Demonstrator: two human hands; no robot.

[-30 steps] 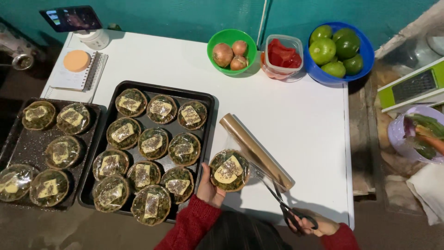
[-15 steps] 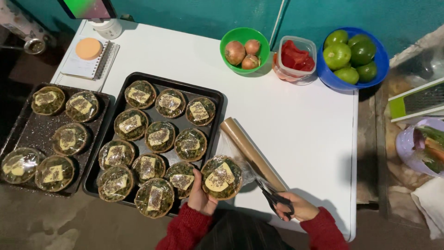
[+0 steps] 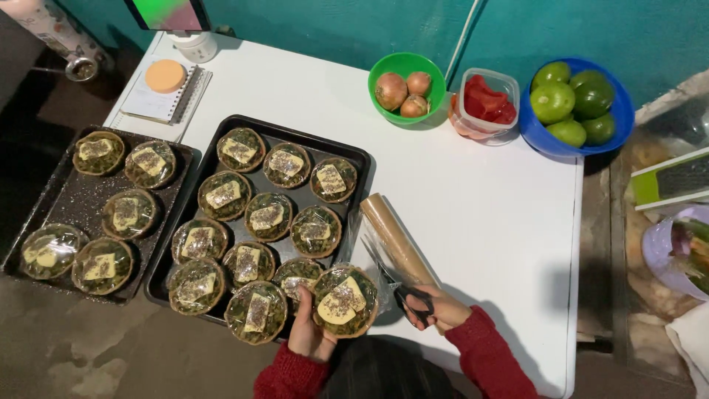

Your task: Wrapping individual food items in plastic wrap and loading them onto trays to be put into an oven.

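The left hand (image 3: 309, 334), in a red knitted sleeve, cups from below and from its near side a small round tart with a green filling, a pale yellow slice on top and a loose covering of clear plastic film (image 3: 344, 301); the fingers are curled under the tart's edge, closed only as far as its rim allows. The tart sits at the near edge of the white desk (image 3: 480, 222), just beside the near right corner of the large black baking tray (image 3: 353, 157). The right hand (image 3: 436, 310) is closed through the handles of black-handled scissors (image 3: 399, 284), whose blades point away toward the film stretched from a long tan cardboard roll of cling film (image 3: 391, 238).

The tart is judged light but fragile: a crumbly shell and a soft filling call for support beneath the base rather than a pinch at the rim. The film is thin, slippery and clinging, best held taut while cut.

Farther off, the large tray holds eleven wrapped tarts; a second dark tray (image 3: 44, 199) to the left holds five. Beyond stand a spiral notebook (image 3: 159, 100), a green bowl of onions (image 3: 406, 89), a clear tub of red pieces (image 3: 484, 103) and a blue bowl of green fruit (image 3: 576, 103).
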